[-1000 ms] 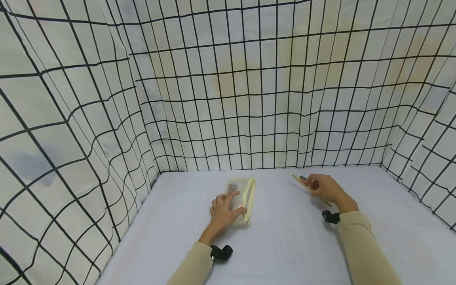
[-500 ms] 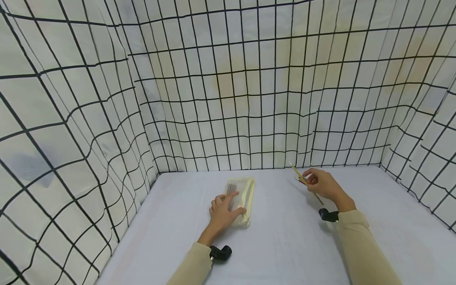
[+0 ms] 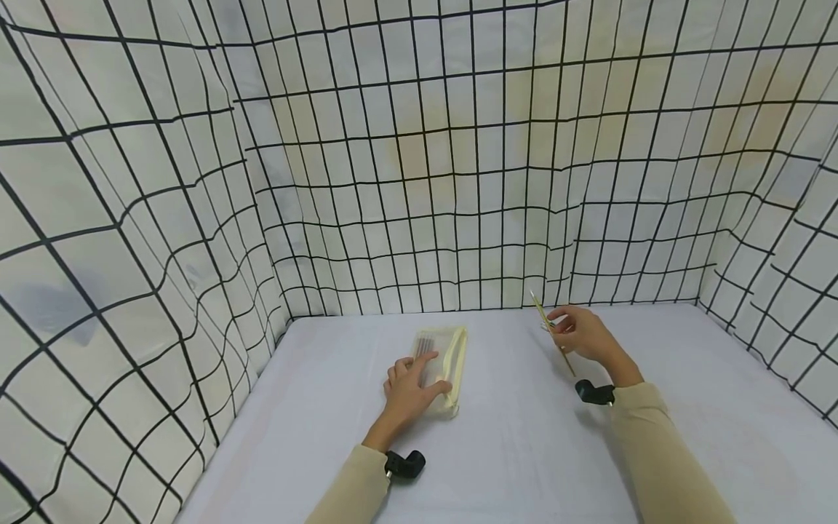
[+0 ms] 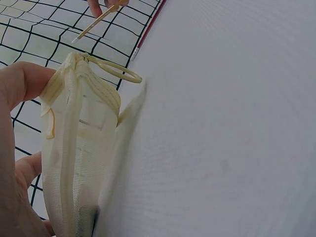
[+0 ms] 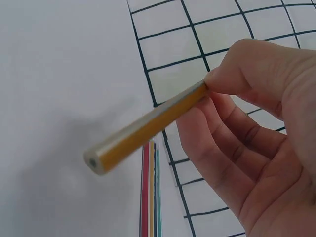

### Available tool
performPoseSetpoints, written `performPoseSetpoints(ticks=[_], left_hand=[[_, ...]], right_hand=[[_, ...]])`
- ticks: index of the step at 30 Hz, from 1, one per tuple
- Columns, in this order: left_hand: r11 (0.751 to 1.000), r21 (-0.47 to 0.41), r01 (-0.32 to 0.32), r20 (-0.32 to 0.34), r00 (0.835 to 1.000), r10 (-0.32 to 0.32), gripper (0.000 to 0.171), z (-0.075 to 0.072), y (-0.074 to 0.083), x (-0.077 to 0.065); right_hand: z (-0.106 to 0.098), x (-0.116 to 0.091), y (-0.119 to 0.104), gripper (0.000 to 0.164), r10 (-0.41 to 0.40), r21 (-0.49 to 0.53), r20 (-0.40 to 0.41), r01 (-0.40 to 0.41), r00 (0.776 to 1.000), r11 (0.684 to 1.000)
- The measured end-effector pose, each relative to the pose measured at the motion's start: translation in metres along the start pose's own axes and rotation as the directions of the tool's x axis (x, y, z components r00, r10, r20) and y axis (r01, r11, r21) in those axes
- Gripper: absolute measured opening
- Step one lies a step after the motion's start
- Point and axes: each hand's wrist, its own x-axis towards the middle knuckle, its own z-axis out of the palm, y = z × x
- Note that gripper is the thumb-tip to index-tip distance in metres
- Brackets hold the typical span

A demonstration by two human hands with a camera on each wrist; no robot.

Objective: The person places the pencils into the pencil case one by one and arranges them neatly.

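My left hand (image 3: pixel 409 393) holds a pale yellow, see-through mesh zip pouch (image 3: pixel 460 353) on the table, thumb and fingers spread across it. In the left wrist view the pouch (image 4: pixel 81 143) shows its zip and a cord loop (image 4: pixel 121 71) at one end. Thin grey sticks (image 3: pixel 425 343) show at the pouch's far left. Over to the right, my right hand (image 3: pixel 583 335) pinches a yellow pencil (image 5: pixel 148 128) between thumb and fingertips, tilted above the table. Several coloured pencils (image 5: pixel 150 192), red, yellow, blue and green, lie side by side below it, mostly hidden by the hand in the head view.
A white cloth covers the table (image 3: pixel 504 437). White walls with a black grid (image 3: pixel 484 182) stand behind and at both sides. A small black camera (image 3: pixel 406 464) sits on the left wrist, another (image 3: pixel 594 393) on the right.
My right hand has lifted the yellow pencil away from the other pencils, moving it slightly left and turning it steeper. My left hand and the pouch stay in place.
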Motion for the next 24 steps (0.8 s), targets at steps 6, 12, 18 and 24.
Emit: performPoseSetpoints(ticks=[6, 12, 18, 24], left_hand=[[1.0, 0.003, 0.004, -0.001, 1.0, -0.004, 0.07, 0.001, -0.001, 0.001], [1.0, 0.0, 0.013, 0.003, 1.0, -0.013, 0.071, 0.001, -0.002, 0.001], [1.0, -0.001, 0.015, 0.004, 1.0, -0.015, 0.071, 0.001, -0.002, 0.001], [1.0, -0.009, 0.014, 0.003, 1.0, -0.014, 0.07, 0.0, -0.001, 0.0]], right_hand=[[0.009, 0.001, -0.005, 0.043, -0.007, 0.085, -0.002, 0.007, 1.0, 0.996], [0.018, 0.004, -0.01, 0.045, 0.006, 0.155, 0.004, -0.007, 1.0, 0.988], [0.027, 0.007, -0.017, 0.045, 0.029, 0.223, 0.015, -0.032, 0.999, 0.974], [0.039, 0.009, -0.023, 0.045, 0.055, 0.288, 0.07, -0.073, 0.996, 0.955]])
